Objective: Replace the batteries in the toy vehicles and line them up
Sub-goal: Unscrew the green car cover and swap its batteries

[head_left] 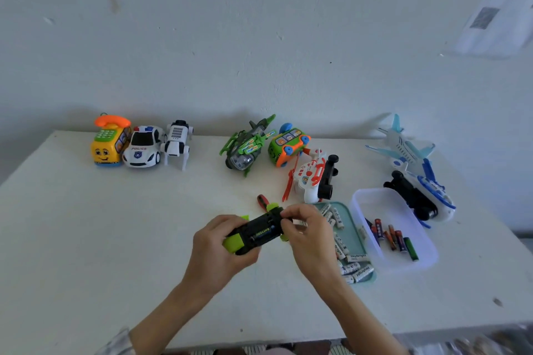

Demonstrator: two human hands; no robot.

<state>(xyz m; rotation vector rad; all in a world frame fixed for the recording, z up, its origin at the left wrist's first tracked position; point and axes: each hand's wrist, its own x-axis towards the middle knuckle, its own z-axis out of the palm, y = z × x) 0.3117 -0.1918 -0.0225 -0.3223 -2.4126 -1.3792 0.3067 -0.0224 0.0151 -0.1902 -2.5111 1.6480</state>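
Along the far edge of the white table [86, 239], well left of the green-and-black toy car [256, 232], three toys stand in a row: a yellow telephone bus [108, 145], touching it a white police car [142, 147], then a white robot dog [176, 143].

The left hand [219, 248] grips the green-and-black toy car from the left, fingers curled around its body, holding it underside up — the open battery bay shows a cell printed "BATTERY". The right hand [307, 232] is at the car's right end, fingertips pinching at the edge of the bay; what they pinch cannot be made out.

Just behind the car lies a red-handled screwdriver [262, 199], partly hidden. Farther back stand a green helicopter [245, 150] and a green-and-orange bus [288, 145]; a white-and-orange plane [313, 179] lies on its side, nearer the car.

Right of the car, under the right hand, a teal tray [353, 216] holds white batteries [350, 264]. Beside it a clear plastic tub [360, 199] holds coloured batteries [393, 236]. Beyond the tub — a blue-and-white toy [429, 193] tipped over, black underside showing, and a light-blue airplane [403, 145].
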